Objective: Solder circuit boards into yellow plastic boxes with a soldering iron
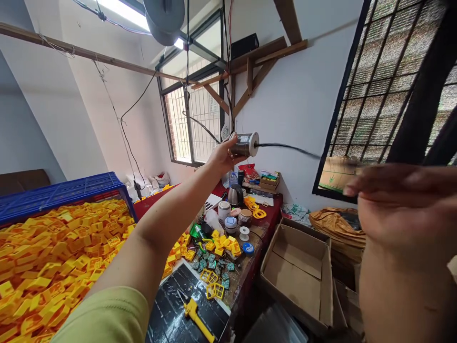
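Observation:
My left hand (pixel 225 151) reaches far forward and up, its fingers wrapped round a spool of dark wire (pixel 241 146) with a white flange facing right. A thin black cord (pixel 282 145) sticks out of the hole in that flange and runs right, blurring toward its far end. A black cable (pixel 203 126) reaches the left side near the same hand from the window. My right hand (pixel 403 205) is close to the camera at the right, smeared by motion. Its fingertips are near the cord's blurred end; whether they grip it cannot be made out.
A blue crate (pixel 117 183) of yellow plastic parts (pixel 64 257) stands at left. On the bench are small circuit boards (pixel 212 264), a white empty spool (pixel 244 233), jars (pixel 224 209), a kettle (pixel 235 194) and a yellow-handled pointed tool (pixel 194 314). A cardboard box (pixel 296 281) sits beside it.

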The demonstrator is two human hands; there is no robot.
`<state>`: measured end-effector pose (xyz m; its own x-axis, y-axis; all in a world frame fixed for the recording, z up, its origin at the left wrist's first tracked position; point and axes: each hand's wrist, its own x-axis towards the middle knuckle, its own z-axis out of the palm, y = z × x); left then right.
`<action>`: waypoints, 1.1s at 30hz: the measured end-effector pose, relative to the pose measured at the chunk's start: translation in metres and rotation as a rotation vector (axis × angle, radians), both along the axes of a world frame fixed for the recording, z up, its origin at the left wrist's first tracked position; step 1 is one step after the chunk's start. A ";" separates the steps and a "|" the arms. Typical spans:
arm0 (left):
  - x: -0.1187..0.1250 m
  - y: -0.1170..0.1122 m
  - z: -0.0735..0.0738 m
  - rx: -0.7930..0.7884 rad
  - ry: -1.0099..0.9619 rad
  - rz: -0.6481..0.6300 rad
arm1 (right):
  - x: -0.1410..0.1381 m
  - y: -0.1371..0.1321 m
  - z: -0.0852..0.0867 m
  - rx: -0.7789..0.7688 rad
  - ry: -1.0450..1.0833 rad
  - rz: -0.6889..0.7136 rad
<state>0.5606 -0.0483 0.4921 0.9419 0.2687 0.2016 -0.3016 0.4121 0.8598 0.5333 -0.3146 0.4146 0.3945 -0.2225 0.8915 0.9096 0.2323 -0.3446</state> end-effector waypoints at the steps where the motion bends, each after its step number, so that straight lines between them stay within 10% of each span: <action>1: 0.000 -0.001 0.003 -0.010 -0.021 -0.009 | 0.011 -0.001 0.003 -0.013 -0.041 0.043; 7: 0.000 -0.005 0.011 -0.022 -0.047 -0.037 | 0.080 0.042 0.011 -0.244 -0.082 -0.034; 13: 0.000 -0.006 0.010 0.030 -0.049 -0.054 | 0.091 0.086 0.046 -0.672 -0.615 -0.467; 18: 0.003 0.000 0.011 0.092 -0.005 -0.046 | 0.086 0.090 0.078 -0.658 -0.639 -0.215; 25: 0.017 0.005 0.019 0.084 -0.013 0.000 | 0.062 0.112 0.151 -0.184 -0.303 0.339; 33: 0.032 0.014 0.027 0.079 -0.002 0.077 | 0.063 0.171 0.222 -0.390 0.089 0.160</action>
